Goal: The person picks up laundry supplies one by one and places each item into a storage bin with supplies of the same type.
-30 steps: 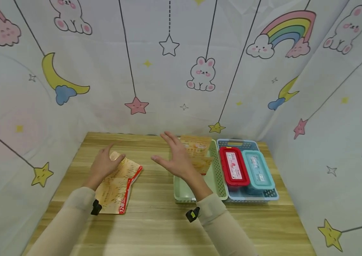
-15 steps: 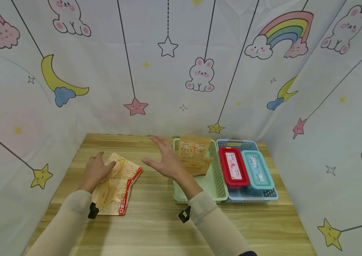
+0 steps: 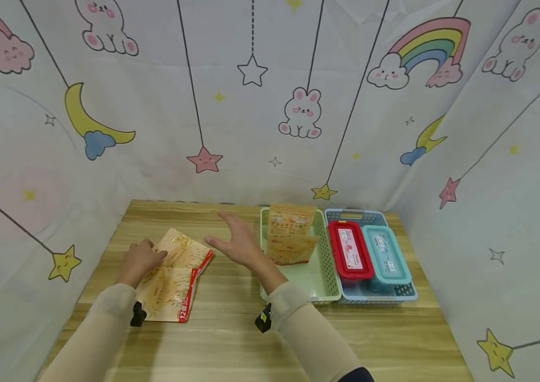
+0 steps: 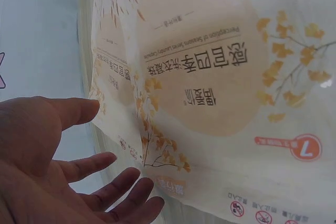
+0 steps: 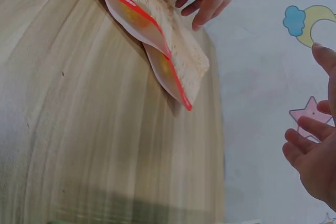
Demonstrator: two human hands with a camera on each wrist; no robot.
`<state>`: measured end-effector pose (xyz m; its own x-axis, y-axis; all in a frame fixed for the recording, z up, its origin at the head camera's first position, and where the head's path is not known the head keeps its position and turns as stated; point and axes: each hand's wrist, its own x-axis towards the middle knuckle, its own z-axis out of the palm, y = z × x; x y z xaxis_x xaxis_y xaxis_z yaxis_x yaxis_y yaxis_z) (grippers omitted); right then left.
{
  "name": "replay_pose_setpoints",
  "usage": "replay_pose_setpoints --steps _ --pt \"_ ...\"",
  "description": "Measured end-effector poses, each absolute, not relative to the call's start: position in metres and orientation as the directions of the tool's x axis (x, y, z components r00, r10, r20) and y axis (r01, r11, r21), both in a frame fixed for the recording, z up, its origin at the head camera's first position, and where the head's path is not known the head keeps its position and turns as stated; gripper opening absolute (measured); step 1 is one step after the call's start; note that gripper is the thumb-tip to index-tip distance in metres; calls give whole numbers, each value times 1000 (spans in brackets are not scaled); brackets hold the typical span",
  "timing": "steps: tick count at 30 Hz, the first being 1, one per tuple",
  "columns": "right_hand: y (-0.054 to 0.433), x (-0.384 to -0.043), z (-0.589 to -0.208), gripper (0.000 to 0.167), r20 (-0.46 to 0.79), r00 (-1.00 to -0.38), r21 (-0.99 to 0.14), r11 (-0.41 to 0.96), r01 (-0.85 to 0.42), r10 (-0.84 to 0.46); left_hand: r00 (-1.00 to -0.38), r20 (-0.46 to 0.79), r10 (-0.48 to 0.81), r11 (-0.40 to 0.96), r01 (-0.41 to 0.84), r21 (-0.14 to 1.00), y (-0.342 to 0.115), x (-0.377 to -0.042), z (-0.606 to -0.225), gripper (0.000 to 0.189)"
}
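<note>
Two cream laundry capsule pouches with red edges lie side by side on the wooden table. The near pouch (image 3: 166, 292) bears the red "12" print, and the far pouch (image 3: 186, 248) lies just behind it. My left hand (image 3: 139, 262) is over their left side, fingers bent slightly. In the left wrist view, thumb and fingers stand apart at the edge of the printed pouch (image 4: 205, 98), gripping nothing. My right hand (image 3: 242, 246) hovers to the right of the pouches with thumb and fingers spread, holding nothing.
A green basket (image 3: 322, 265) holds two brownish pouches (image 3: 291, 249) propped upright. Beside it, a blue basket (image 3: 367, 298) carries a red-lidded box (image 3: 350, 249) and a teal-lidded box (image 3: 385, 254). White cartoon-printed curtains (image 3: 250, 122) border the back and sides.
My left hand has lowered onto the left side of the pouches. My right hand has drifted left, away from the green basket toward the pouches, still spread.
</note>
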<state>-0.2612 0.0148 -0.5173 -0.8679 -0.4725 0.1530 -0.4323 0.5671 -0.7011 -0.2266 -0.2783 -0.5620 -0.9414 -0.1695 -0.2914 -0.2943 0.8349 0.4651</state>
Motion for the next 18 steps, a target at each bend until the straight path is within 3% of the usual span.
replay_pose_setpoints --steps 18 --pt "0 -261 -556 74 29 -878 -770 549 -325 -478 -927 -314 -206 830 -336 445 -274 -227 -571 69"
